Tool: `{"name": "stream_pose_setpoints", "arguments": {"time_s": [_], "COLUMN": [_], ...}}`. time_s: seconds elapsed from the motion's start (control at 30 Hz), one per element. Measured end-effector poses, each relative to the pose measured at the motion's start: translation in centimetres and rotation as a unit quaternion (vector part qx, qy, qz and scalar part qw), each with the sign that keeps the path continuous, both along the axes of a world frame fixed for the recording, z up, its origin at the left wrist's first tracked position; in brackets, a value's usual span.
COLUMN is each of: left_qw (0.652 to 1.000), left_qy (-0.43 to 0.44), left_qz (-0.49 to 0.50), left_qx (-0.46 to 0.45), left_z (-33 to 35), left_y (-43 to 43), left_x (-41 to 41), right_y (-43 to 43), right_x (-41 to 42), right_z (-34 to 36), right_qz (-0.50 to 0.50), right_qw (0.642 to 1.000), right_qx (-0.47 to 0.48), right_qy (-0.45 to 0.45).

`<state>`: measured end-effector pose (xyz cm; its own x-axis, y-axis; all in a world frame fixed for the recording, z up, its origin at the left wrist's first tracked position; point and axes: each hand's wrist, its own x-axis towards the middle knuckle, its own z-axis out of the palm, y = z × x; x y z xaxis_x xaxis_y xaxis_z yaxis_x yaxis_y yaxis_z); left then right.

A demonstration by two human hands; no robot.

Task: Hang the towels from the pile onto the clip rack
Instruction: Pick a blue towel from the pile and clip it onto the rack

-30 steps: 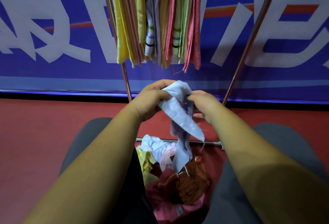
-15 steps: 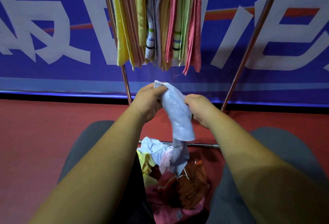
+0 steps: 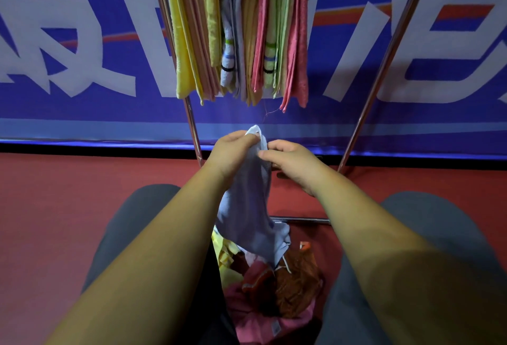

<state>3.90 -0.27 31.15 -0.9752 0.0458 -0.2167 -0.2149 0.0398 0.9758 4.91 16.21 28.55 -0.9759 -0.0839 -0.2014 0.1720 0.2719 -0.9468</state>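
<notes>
In the head view, many towels (image 3: 241,29) are seen already hung in a tight row at the upper centre of the frame, on the rack (image 3: 382,70), whose top is cut off by the frame edge. A pile (image 3: 274,298) of pink, brown and yellow cloth is left at the lower centre, so the task is judged well advanced but not finished. A blue towel (image 3: 247,215) is held at mid-frame, below the hung row, with its lower end drooping onto the pile. Its top edge is pinched by the left hand (image 3: 233,152). The same edge is pinched just beside it by the right hand (image 3: 293,163), and the two hands are nearly touching.
</notes>
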Motion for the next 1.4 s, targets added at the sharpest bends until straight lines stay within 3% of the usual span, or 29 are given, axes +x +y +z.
{"name": "stream_pose_setpoints", "arguments": {"time_s": [0.3, 0.37, 0.5, 0.57, 0.63, 0.73, 0.87, 1.0, 1.1, 1.2, 1.4], "left_qw": [0.998, 0.996, 0.961, 0.965, 0.975, 0.974, 0.975, 0.992, 0.995, 0.99, 0.935], "left_qy": [0.023, 0.026, 0.053, 0.048, 0.054, 0.067, 0.052, 0.027, 0.025, 0.042, 0.077], "left_qz": [-0.04, -0.05, -0.107, -0.114, -0.101, -0.08, -0.061, -0.074, -0.051, -0.053, -0.132], "left_qx": [-0.053, -0.07, -0.251, -0.232, -0.19, -0.201, -0.209, -0.095, -0.079, -0.127, -0.319], "left_z": [-0.4, -0.3, -0.5, -0.6, -0.6, -0.7, -0.8, -0.3, -0.1, -0.2, -1.2], "left_y": [0.1, -0.1, -1.3, -1.6, -1.5, -1.6, -1.9, -1.7, -1.9, -2.0, -1.4], "left_x": [-0.1, -0.3, -0.8, -0.7, -0.7, -1.2, -1.6, -1.3, -1.6, -1.8, -2.2], "right_y": [0.7, 1.0, 3.4, 3.9, 3.8, 3.7, 4.2, 4.2, 4.0, 4.8, 6.7], "right_x": [0.0, -0.9, -2.6, -2.7, -2.5, -2.2, -2.2, -1.9, -2.1, -2.5, -2.7], "right_z": [0.7, 0.6, 0.5, 0.4, 0.3, 0.3, 0.6, 0.8, 0.3, 0.4, 0.4], "right_qz": [-0.048, -0.099, -0.26, -0.28, -0.253, -0.214, -0.203, -0.113, -0.13, -0.249, -0.376], "right_qw": [0.999, 0.994, 0.962, 0.952, 0.963, 0.976, 0.978, 0.993, 0.991, 0.965, 0.925], "right_qx": [-0.002, -0.037, -0.079, -0.116, -0.095, -0.031, -0.05, -0.025, 0.018, 0.069, 0.022], "right_qy": [0.0, -0.013, -0.02, -0.029, -0.025, -0.001, 0.027, -0.006, 0.004, 0.039, 0.051]}}
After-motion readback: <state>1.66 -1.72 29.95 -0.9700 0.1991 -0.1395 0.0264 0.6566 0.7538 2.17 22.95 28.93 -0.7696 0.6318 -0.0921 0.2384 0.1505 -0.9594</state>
